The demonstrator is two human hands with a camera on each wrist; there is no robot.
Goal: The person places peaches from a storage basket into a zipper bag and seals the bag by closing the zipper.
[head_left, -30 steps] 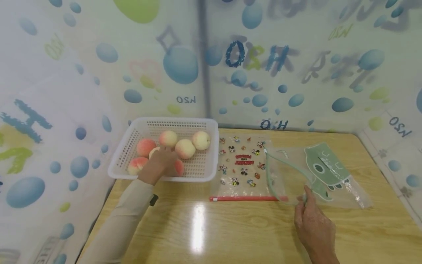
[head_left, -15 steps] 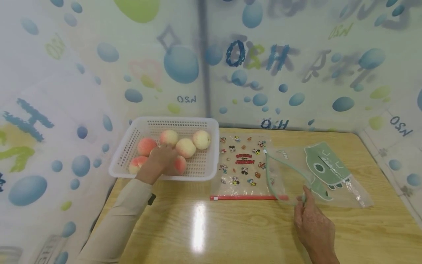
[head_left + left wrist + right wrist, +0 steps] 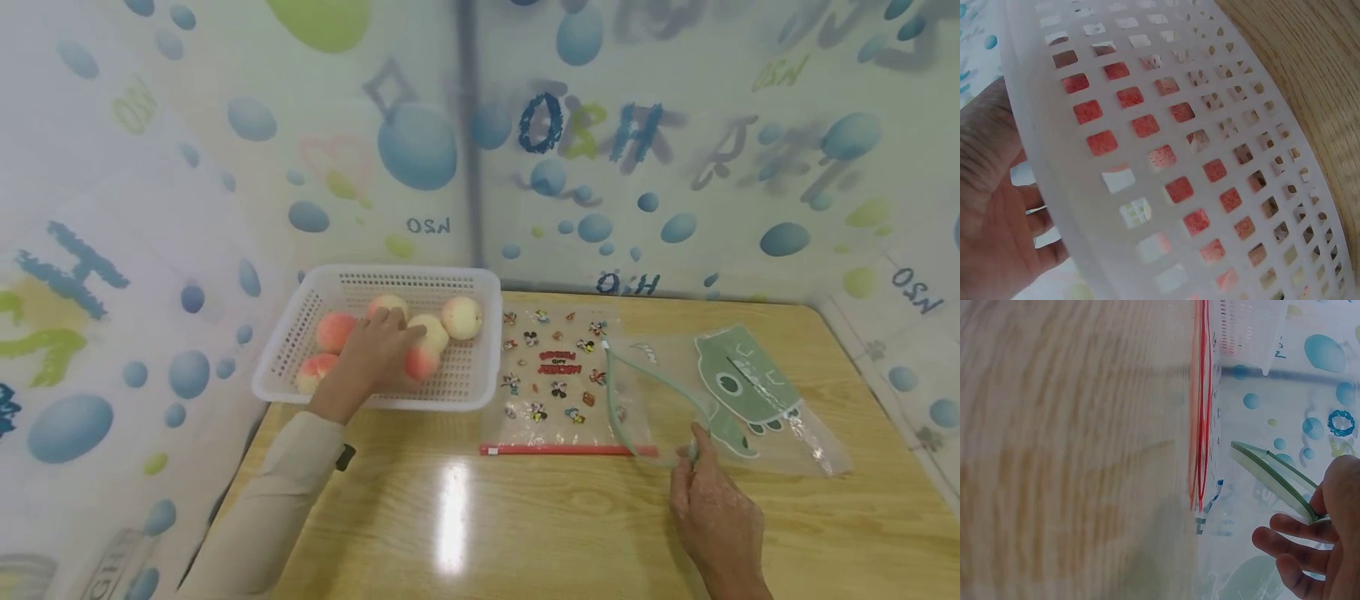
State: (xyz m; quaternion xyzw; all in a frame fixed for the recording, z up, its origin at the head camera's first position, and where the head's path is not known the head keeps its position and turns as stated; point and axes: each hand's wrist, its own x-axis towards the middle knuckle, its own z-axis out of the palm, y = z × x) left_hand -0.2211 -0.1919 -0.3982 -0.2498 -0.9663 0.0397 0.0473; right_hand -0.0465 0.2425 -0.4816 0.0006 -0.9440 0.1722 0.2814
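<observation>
White basket [image 3: 491, 367] on the table [image 3: 570, 525], containing at least 6 peaches [image 3: 461, 318]. The left hand [image 3: 378, 354] reaches over the peaches inside the basket; whether its fingers grip 1 cannot be told. Right of the basket lies a red-zip bag [image 3: 557, 392]; farther right, a green-edged bag [image 3: 750, 379], its open mouth pinched between thumb and forefinger of the right hand [image 3: 716, 517].
</observation>
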